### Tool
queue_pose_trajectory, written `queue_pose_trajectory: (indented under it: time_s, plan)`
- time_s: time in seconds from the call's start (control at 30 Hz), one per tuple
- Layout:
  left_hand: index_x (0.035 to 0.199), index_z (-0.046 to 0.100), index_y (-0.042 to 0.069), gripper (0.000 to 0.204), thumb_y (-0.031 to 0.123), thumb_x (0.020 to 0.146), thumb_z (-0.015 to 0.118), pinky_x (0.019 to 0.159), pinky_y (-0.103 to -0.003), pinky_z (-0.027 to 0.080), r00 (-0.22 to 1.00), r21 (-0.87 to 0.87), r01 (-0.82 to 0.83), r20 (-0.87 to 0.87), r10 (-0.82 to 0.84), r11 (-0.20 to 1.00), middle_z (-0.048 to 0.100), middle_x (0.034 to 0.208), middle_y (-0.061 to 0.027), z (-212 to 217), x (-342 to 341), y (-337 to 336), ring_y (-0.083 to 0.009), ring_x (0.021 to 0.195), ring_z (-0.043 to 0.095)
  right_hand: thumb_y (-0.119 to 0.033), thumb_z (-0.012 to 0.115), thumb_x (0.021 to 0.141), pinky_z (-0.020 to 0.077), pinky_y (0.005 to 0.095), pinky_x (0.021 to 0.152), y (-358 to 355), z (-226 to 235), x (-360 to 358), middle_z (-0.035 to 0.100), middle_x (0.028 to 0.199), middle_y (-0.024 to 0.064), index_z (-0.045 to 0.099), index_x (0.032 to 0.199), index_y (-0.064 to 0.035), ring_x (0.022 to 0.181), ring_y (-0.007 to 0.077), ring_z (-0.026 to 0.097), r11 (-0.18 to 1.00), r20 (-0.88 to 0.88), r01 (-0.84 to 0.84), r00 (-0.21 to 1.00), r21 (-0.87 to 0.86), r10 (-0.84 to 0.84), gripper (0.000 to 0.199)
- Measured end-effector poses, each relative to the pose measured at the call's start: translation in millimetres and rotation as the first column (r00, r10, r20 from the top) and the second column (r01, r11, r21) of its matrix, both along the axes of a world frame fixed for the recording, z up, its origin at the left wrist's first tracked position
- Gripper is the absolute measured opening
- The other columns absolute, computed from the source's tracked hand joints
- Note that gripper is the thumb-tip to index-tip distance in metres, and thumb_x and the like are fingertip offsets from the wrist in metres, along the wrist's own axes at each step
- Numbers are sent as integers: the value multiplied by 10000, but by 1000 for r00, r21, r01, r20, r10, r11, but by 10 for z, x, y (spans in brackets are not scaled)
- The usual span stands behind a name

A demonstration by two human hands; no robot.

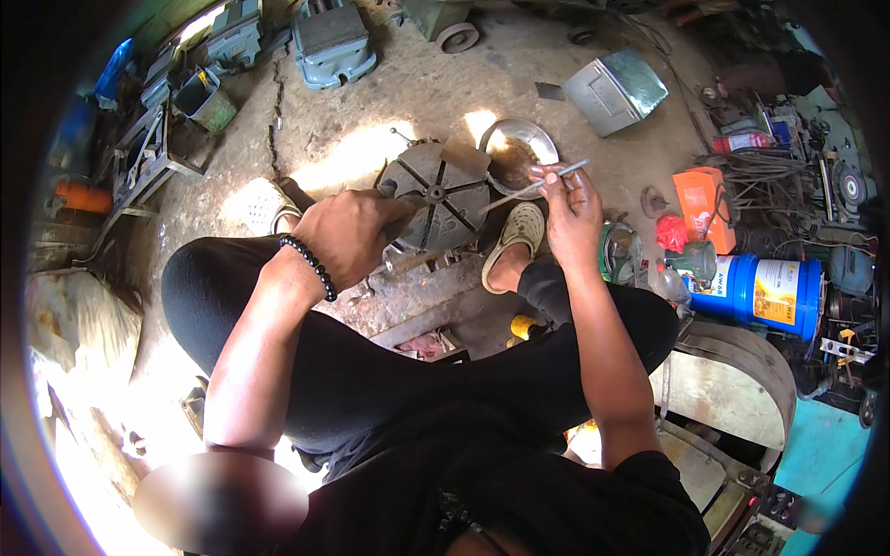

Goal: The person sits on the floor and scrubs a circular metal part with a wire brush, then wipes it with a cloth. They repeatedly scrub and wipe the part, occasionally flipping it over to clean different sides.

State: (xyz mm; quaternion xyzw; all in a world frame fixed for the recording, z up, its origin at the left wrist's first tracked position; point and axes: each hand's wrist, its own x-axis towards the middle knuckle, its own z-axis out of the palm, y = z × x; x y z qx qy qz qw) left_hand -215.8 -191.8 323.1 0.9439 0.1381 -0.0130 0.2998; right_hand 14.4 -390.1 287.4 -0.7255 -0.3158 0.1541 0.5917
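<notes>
Between my feet stands a round, slotted metal rotary table (446, 221) with a handle at its upper left. My left hand (341, 239), with a black bead bracelet at the wrist, is closed over the table's left edge. A dark end shows by its thumb, but what it grips is mostly hidden. To the right of the table, my right hand (572, 211) pinches a thin rod (513, 197), its grey end up and its other end toward the table. A flat brownish plate (466, 156) rests on the table's far edge. Just beyond stands a round metal bowl (548, 141) with brown liquid inside.
At the far right lies a grey metal box (616, 93). Blue buckets (788, 296), an orange container (703, 208), glass jars (619, 252) and cables crowd the right side. Machine vises (331, 44) stand at the far left. My clogs (521, 230) flank the rotary table.
</notes>
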Motion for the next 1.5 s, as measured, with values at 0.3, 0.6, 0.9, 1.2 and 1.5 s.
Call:
queue_pose_trajectory:
  time_s: [0.3, 0.6, 0.9, 1.2, 1.5]
  plan:
    - [1201, 703, 124, 363, 77, 866, 571, 843, -442, 558, 993, -55, -44, 108, 50, 997, 717, 1002, -195, -49, -23, 157, -357, 947, 697, -49, 632, 978, 474, 214, 700, -90, -420, 11, 674, 900, 10, 688, 1114, -4, 811, 54, 585, 921, 204, 130, 977, -367, -57, 154]
    - [1219, 688, 73, 411, 46, 816, 610, 866, -435, 553, 989, -78, -124, 66, 129, 989, 709, 1037, -206, -19, -89, 208, -377, 946, 688, -321, 657, 986, 523, 259, 685, -344, -173, 117, 708, 1037, 84, 633, 1221, -49, 809, 122, 665, 958, -470, -18, 874, -287, -124, 360]
    - [1166, 718, 125, 298, 145, 900, 585, 866, -452, 556, 981, -85, -185, -79, 179, 979, 725, 1024, -186, -58, -77, 240, -365, 959, 696, -521, 633, 963, 535, 321, 606, -561, -349, 438, 657, 823, 50, 636, 957, -79, 703, 162, 658, 816, -805, -375, 567, -441, -174, 442]
    - [1186, 700, 63, 447, 6, 795, 491, 935, -320, 526, 967, -544, -248, -186, 174, 801, 735, 1067, -124, -1200, 449, 330, -225, 1016, 676, -104, 542, 943, 535, 409, 793, -697, -1357, 357, 682, 1104, 225, 593, 1346, -27, 960, 332, 677, 520, -133, -260, 954, -813, 269, 413]
    - [1212, 719, 89, 508, -35, 780, 481, 757, -296, 567, 845, -668, -534, -391, 365, 519, 739, 957, -64, -2918, 932, 607, -172, 820, 688, -139, 538, 859, 502, 491, 939, -625, -49, 241, 669, 1135, 282, 615, 1361, -125, 1056, 435, 646, 416, 123, -69, 900, -907, 419, 508]
